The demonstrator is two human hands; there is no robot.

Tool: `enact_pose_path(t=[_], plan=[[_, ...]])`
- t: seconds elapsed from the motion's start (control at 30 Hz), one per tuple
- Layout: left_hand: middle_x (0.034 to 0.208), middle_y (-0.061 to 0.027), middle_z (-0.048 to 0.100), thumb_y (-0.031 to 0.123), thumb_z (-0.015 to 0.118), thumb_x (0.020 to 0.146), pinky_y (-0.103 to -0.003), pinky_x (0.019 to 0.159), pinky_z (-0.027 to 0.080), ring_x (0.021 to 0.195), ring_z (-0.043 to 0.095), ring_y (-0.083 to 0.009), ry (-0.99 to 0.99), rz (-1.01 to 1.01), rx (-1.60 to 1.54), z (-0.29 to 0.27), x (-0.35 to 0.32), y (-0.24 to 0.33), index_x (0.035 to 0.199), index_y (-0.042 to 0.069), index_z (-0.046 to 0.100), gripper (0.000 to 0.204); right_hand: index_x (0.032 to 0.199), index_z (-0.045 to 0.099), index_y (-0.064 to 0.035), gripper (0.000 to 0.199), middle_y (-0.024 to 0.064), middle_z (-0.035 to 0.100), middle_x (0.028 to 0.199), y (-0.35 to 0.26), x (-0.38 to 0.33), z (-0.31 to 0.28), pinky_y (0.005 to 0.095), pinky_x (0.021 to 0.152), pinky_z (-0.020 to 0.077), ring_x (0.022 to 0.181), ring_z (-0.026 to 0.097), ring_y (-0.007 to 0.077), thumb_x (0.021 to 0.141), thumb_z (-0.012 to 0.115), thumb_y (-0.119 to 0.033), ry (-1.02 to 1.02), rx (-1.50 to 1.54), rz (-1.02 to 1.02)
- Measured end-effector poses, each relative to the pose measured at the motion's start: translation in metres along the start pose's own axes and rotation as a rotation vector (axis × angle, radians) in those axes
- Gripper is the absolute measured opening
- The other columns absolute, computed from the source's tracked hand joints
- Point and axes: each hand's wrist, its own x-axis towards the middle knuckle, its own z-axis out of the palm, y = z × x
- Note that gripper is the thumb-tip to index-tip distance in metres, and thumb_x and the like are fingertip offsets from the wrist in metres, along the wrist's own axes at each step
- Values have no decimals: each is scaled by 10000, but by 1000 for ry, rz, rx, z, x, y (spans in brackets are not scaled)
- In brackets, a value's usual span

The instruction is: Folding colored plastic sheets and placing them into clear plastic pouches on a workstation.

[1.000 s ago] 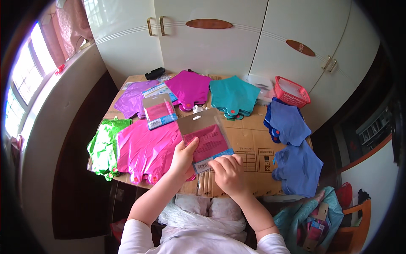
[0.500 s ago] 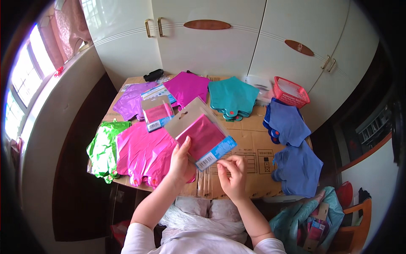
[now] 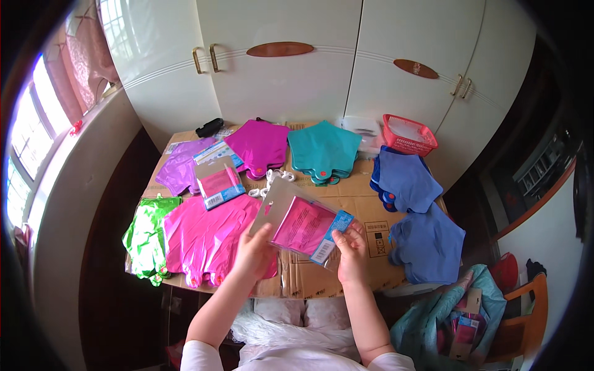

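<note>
Between my hands, over the front of the table, is a clear packet (image 3: pixel 304 226) with a grey hanging card, a folded shiny pink sheet and a blue label. My left hand (image 3: pixel 255 250) is closed on its left edge. On the labelled right end, my right hand (image 3: pixel 350 250) grips with the thumb on top. Nearest my left hand lies a pile of flat pink foil balloons (image 3: pixel 201 238). A similar pink packet (image 3: pixel 219 182) rests behind that pile. White coiled string (image 3: pixel 279 177) shows just beyond the held packet.
Flat piles ring the cardboard-covered table (image 3: pixel 294 275): green (image 3: pixel 148 232), lilac (image 3: pixel 180 167), purple (image 3: pixel 258 145), teal (image 3: pixel 325 148), blue (image 3: pixel 408 176) and another blue (image 3: pixel 430 247). A red basket (image 3: pixel 408 133) stands back right. A teal bag (image 3: pixel 414 324) of packets sits lower right.
The packet has turned flatter and moved slightly lower and to the right. My right hand has gone from pinching near its lower edge to gripping its right end. The view has shifted a little.
</note>
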Motion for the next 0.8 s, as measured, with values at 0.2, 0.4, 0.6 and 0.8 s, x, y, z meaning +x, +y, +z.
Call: enact_pose_path(t=[0.2, 0.4, 0.6, 0.8], plan=[[793, -24, 659, 165, 594, 948, -210, 570, 458, 674, 597, -75, 44, 316, 669, -30, 23, 13, 928, 8, 642, 165, 856, 651, 10, 62, 19, 443, 1204, 0, -1, -5, 272, 894, 445, 1062, 504, 112, 816, 694, -8, -13, -34, 30], [688, -57, 657, 172, 580, 953, -210, 437, 394, 530, 601, -98, 186, 352, 779, -54, 51, 45, 869, 13, 609, 182, 828, 650, -10, 42, 39, 489, 1181, -7, 11, -30, 257, 855, 447, 1037, 525, 123, 817, 682, -35, 97, -84, 59], [664, -53, 634, 157, 588, 930, -211, 418, 392, 490, 575, -87, 329, 395, 949, -96, 77, 88, 863, -2, 626, 176, 708, 614, -27, 202, 77, 559, 932, -25, 19, -59, 323, 732, 445, 799, 546, 191, 775, 712, -191, 188, -1156, -481], [678, -48, 628, 144, 589, 930, -208, 418, 385, 495, 560, -80, 384, 448, 982, -116, 73, 129, 901, -3, 637, 157, 642, 589, -40, 298, 62, 562, 803, -42, 2, -59, 416, 716, 436, 794, 542, 287, 732, 744, -279, 134, -1738, -472]])
